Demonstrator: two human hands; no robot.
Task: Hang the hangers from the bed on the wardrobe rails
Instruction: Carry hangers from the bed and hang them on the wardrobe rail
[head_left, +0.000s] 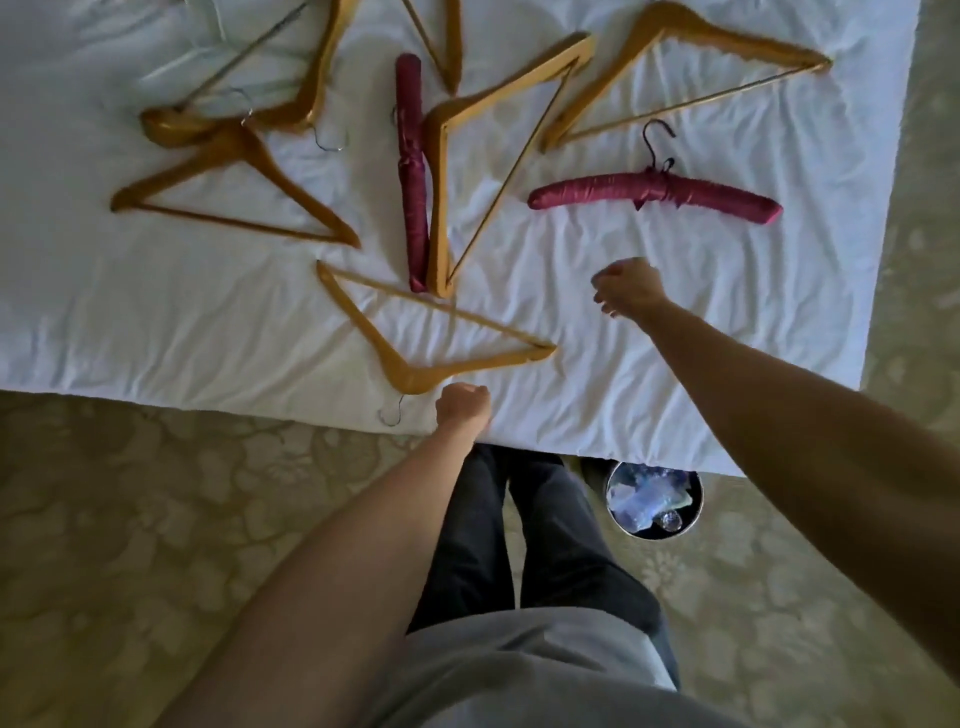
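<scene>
Several wooden hangers and two padded maroon hangers lie on the white bed (156, 322). The nearest wooden hanger (415, 371) lies by the bed's front edge, its wire hook (390, 413) pointing toward me. My left hand (463, 408) is curled just right of that hanger's neck, with nothing visible in it. My right hand (628, 287) hovers over the sheet with curled fingers, empty, below a maroon hanger (654, 195). The second maroon hanger (413, 171) lies lengthwise beside a wooden hanger (441, 156). No wardrobe is in view.
A round metal bin (653, 500) with plastic litter stands on the patterned carpet (156, 519) at the bed's near edge, right of my legs. The bed's right edge runs along carpet at the far right.
</scene>
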